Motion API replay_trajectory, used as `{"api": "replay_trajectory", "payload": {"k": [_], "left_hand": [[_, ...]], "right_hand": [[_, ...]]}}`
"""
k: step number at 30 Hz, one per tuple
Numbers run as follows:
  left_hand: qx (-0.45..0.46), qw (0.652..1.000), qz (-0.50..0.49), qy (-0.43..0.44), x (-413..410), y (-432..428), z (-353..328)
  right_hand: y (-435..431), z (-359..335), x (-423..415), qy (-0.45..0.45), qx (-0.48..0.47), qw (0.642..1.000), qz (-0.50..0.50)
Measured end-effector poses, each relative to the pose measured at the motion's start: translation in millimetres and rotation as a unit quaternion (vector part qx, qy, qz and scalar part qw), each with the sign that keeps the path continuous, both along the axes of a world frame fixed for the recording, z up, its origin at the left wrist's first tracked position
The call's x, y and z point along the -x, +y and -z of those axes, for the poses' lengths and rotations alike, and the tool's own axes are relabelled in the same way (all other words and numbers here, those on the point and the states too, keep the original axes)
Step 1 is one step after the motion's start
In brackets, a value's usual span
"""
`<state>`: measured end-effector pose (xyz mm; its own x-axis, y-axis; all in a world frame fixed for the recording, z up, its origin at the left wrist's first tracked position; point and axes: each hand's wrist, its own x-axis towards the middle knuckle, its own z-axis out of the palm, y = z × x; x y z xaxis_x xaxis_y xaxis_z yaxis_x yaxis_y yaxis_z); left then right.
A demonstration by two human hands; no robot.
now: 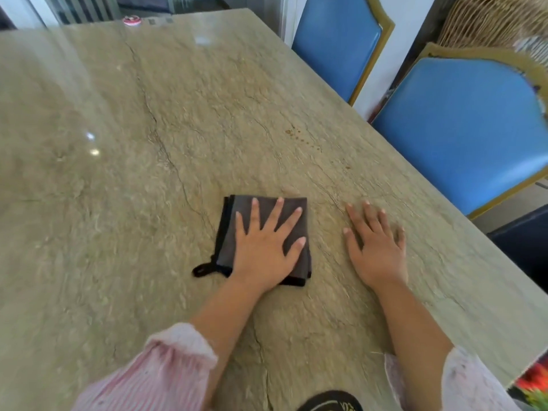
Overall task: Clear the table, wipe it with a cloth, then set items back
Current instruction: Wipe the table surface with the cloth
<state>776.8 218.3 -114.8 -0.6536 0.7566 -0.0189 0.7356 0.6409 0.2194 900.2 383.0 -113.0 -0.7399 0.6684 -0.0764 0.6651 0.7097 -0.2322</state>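
Observation:
A folded dark grey cloth [237,221] with a black hanging loop lies on the beige stone table [148,143], near its middle front. My left hand [267,244] presses flat on the cloth with its fingers spread and straight. My right hand [376,247] rests flat on the bare tabletop just right of the cloth, fingers straight, touching nothing else. A trail of small brown spots [302,137] marks the table beyond my hands, toward the right edge.
Two blue chairs with gold frames [338,46] [468,126] stand along the table's right edge. A small red and white round object [132,20] sits at the far edge. A dark round object [332,401] shows at the near edge.

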Motion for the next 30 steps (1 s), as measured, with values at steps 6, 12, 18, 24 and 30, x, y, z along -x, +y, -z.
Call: {"api": "replay_trajectory", "payload": {"k": [6,12,18,24,30], "left_hand": [[0.048,0.985,-0.160,-0.040,104.5,-10.7,-6.5],[0.044,0.995,-0.069,-0.057,55.8,54.7,-11.4],[0.003,1.000,-0.021,0.003,9.5,-4.0,-4.7],[0.052,0.983,-0.172,-0.045,111.6,23.7,-7.0],[0.041,0.998,-0.037,-0.015,29.8,65.6,-3.2]], "right_hand": [[0.6,1.0,1.0,0.012,0.002,1.000,-0.001],[1.5,0.4,0.1,0.015,0.006,1.000,-0.003],[0.2,-2.0,-0.4,0.017,0.013,1.000,-0.003],[-0.2,-2.2,-0.2,0.023,0.012,1.000,-0.010],[29.1,-19.7,2.9,0.160,0.102,0.980,0.065]]}}
